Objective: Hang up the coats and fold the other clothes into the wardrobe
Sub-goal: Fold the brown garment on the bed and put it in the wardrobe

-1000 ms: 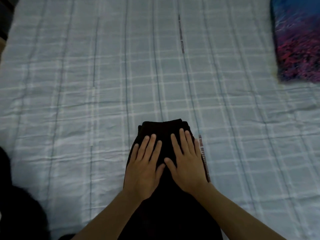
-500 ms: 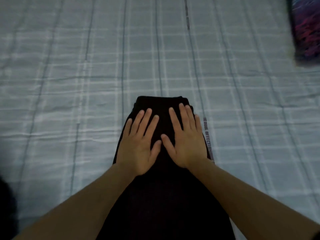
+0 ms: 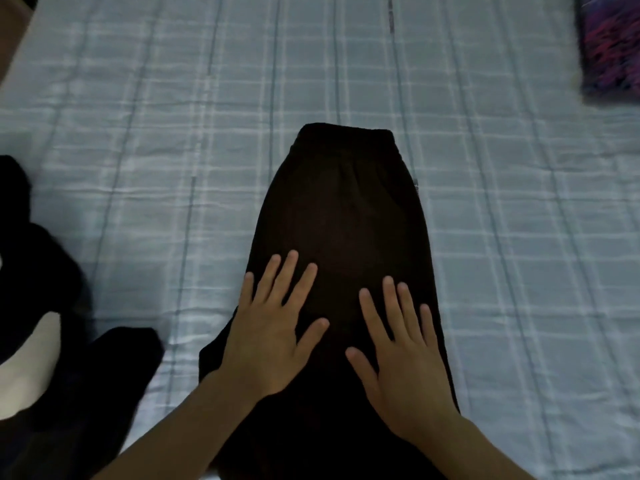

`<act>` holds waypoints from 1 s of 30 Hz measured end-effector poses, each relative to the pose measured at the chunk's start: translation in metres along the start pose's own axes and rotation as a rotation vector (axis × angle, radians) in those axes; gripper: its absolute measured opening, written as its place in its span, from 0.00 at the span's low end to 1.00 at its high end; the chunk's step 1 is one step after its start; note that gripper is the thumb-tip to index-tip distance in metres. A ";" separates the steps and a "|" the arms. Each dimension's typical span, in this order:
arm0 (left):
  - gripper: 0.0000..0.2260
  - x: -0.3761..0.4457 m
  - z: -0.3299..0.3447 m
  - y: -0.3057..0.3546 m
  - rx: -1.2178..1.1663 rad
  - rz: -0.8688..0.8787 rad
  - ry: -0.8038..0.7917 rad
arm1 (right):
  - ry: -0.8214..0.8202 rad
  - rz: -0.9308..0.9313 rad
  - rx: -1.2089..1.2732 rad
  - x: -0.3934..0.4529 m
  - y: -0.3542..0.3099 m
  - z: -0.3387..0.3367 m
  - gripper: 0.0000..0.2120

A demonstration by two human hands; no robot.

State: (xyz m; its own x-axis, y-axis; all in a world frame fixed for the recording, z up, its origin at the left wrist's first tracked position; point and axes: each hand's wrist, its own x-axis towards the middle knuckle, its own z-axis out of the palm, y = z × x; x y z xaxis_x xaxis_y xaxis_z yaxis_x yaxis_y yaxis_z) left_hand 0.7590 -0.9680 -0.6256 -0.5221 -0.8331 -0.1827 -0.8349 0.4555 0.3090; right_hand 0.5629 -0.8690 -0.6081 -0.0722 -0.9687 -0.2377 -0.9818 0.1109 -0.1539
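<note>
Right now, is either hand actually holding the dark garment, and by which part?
Nothing is held. The left hand and right hand lie flat, fingers straight and spread, pressing on the lower middle of the dark garment spread on the bed. No grip on any edge.

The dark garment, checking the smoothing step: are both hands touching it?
Touching. The head view shows the left hand and right hand lying flat, fingers spread, on the dark garment.

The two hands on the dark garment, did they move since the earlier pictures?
Yes. Both hands slid toward the person, away from the dark garment's far edge.
</note>
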 end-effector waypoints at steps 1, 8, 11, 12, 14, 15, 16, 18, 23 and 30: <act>0.32 0.002 0.006 -0.001 -0.012 0.002 0.010 | 0.006 -0.003 0.010 0.002 0.002 0.007 0.35; 0.33 0.014 0.029 -0.007 -0.037 -0.011 0.056 | 0.083 -0.028 0.028 0.016 0.011 0.043 0.34; 0.33 0.012 0.026 -0.005 -0.022 -0.013 0.063 | 0.120 -0.038 0.029 0.014 0.011 0.042 0.34; 0.33 0.011 0.025 -0.005 -0.021 -0.017 0.061 | 0.130 -0.041 0.034 0.014 0.010 0.041 0.34; 0.33 0.011 0.024 -0.005 -0.015 -0.023 0.058 | 0.144 -0.047 0.034 0.014 0.009 0.040 0.34; 0.33 0.010 0.024 -0.004 -0.005 -0.027 0.053 | 0.144 -0.047 0.031 0.013 0.009 0.040 0.34; 0.33 0.009 0.023 -0.002 0.010 -0.033 0.049 | 0.145 -0.045 0.032 0.012 0.010 0.040 0.34; 0.33 0.009 0.021 0.002 0.028 -0.054 0.036 | 0.156 -0.043 0.046 0.010 0.010 0.040 0.33; 0.35 -0.028 0.019 0.013 -0.002 -0.001 -0.024 | 0.123 -0.044 0.067 0.000 0.008 0.031 0.33; 0.30 -0.118 0.031 0.026 0.056 0.116 0.022 | 0.119 -0.079 0.075 -0.094 -0.003 0.047 0.32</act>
State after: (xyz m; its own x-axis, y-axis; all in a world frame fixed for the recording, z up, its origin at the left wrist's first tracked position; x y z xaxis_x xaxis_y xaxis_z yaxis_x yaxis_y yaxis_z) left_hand 0.7933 -0.8480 -0.6251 -0.6122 -0.7803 -0.1279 -0.7779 0.5655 0.2739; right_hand 0.5814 -0.7678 -0.6303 -0.0197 -0.9940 -0.1071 -0.9697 0.0451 -0.2401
